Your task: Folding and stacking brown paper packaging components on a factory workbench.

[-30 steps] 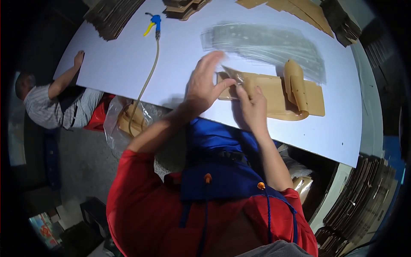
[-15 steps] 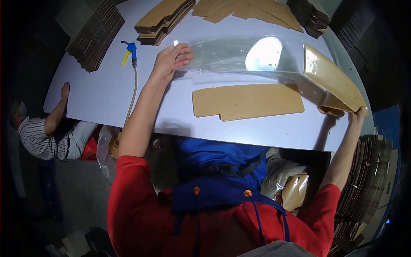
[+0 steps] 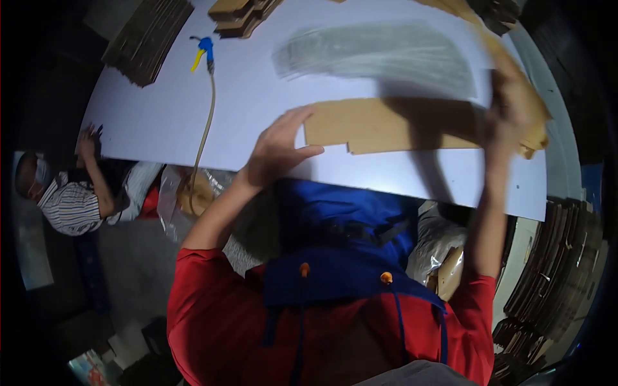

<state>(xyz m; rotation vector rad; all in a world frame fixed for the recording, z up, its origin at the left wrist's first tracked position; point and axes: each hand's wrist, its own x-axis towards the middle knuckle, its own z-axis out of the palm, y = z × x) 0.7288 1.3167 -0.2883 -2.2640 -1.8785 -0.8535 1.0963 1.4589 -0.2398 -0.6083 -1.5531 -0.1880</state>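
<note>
A flat brown cardboard blank (image 3: 380, 125) lies on the white table (image 3: 167, 116). My left hand (image 3: 277, 151) rests open at the blank's left end, fingers spread, thumb on the table edge. My right hand (image 3: 508, 106), blurred by motion, holds a second folded cardboard piece (image 3: 528, 109) above the blank's right end. A clear plastic sheet (image 3: 380, 55) lies flat on the table just beyond the blank.
A blue and yellow air gun (image 3: 203, 50) with a hose (image 3: 203, 135) lies at the table's left. Stacks of cardboard (image 3: 148, 38) sit along the far edge and at the right (image 3: 553, 270). Another person (image 3: 71, 193) crouches at the left, a hand on the table edge.
My left hand came back from the plastic sheet to the blank's left end. My right hand swung the folded cardboard piece in from the far right over the blank.
</note>
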